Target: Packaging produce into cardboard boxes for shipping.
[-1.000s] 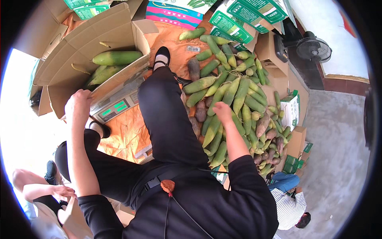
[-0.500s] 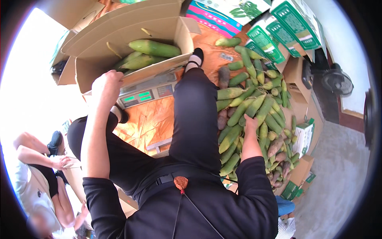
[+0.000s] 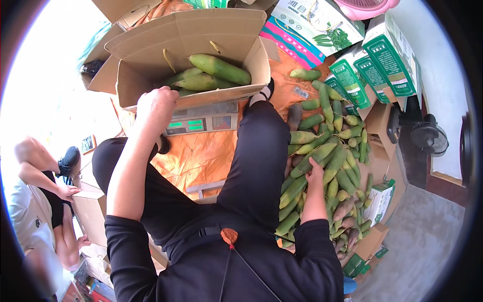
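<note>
My left hand (image 3: 158,104) is closed over the near rim of an open cardboard box (image 3: 133,80). Inside the box lie several long green radishes (image 3: 220,68), and the fingertips are partly hidden behind the rim. Beneath the box is a weighing scale (image 3: 193,124) with lit green displays. To the right, my right hand (image 3: 315,173) grips a green radish (image 3: 313,160) at the top of a big heap. Its thumb shows along the radish's side; the other fingers are mostly out of sight.
More green radishes and some purplish-brown roots (image 3: 344,208) make up the heap on an orange sheet (image 3: 198,157). Green-and-white cartons (image 3: 387,60) stand at the far right, near a black fan (image 3: 429,136). Another person (image 3: 37,211) sits at the left beside cardboard boxes.
My view has shifted, so the box and heap sit farther right. My right hand now has a radish lying slantwise over the heap. The left hand remains on the box rim.
</note>
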`<move>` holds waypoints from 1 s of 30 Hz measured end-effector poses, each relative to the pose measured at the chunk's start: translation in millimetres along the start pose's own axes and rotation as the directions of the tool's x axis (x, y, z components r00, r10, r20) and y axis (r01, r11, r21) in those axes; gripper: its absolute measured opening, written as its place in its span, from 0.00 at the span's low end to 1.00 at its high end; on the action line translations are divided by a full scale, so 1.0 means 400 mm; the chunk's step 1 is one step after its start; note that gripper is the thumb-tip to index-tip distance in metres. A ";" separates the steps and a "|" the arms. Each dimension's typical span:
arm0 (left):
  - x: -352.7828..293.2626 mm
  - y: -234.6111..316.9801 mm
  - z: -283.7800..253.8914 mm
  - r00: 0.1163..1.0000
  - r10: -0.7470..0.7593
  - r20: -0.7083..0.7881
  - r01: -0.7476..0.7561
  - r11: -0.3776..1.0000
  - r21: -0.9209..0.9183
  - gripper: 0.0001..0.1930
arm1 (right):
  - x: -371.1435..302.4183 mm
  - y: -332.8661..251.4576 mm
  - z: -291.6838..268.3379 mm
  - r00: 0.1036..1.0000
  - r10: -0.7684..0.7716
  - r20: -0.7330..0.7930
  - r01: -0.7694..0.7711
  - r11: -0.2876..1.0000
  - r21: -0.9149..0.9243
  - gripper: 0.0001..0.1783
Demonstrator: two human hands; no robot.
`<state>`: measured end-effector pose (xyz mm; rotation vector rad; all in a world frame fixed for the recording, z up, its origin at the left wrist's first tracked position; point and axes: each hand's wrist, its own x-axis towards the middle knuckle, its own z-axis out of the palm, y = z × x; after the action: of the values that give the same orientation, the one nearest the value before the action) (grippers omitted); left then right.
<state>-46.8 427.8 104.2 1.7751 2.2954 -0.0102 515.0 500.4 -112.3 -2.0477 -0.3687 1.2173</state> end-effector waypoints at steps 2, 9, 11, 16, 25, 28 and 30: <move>-0.003 0.000 -0.004 1.000 -0.006 0.000 0.006 1.000 0.023 0.06 | -0.076 -0.040 0.034 0.985 0.160 0.063 -0.153 0.983 -0.101 0.33; -0.015 0.008 -0.018 0.998 0.016 -0.065 -0.014 0.999 0.031 0.05 | -0.321 -0.280 0.195 0.730 -0.377 0.570 0.489 0.871 -0.051 0.29; -0.016 0.007 -0.019 0.998 0.019 -0.058 -0.017 0.999 0.038 0.05 | -0.415 -0.378 0.259 0.596 -0.465 0.655 0.636 0.771 -0.033 0.31; -0.016 0.003 -0.017 0.998 0.030 -0.048 -0.027 0.998 0.059 0.05 | -0.624 -0.543 0.439 -0.048 -0.661 0.749 0.994 -0.104 -0.029 0.35; -0.003 0.011 -0.014 1.000 0.023 -0.007 -0.022 0.999 0.039 0.07 | -0.798 -0.448 0.769 -0.368 -0.407 0.836 0.811 -0.580 0.075 0.31; -0.007 0.011 -0.020 0.999 0.019 -0.051 -0.018 1.000 0.008 0.04 | -0.793 -0.455 0.769 -0.411 -0.547 0.729 0.871 -0.471 0.138 0.35; -0.011 -0.009 -0.010 0.995 0.058 -0.082 -0.053 0.996 0.066 0.04 | -0.754 -0.497 0.737 -0.432 -0.616 0.658 0.900 -0.344 0.268 0.30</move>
<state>-50.0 423.3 108.4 1.9051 2.3265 0.0002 131.3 597.7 133.7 -0.5388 -2.3998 0.4181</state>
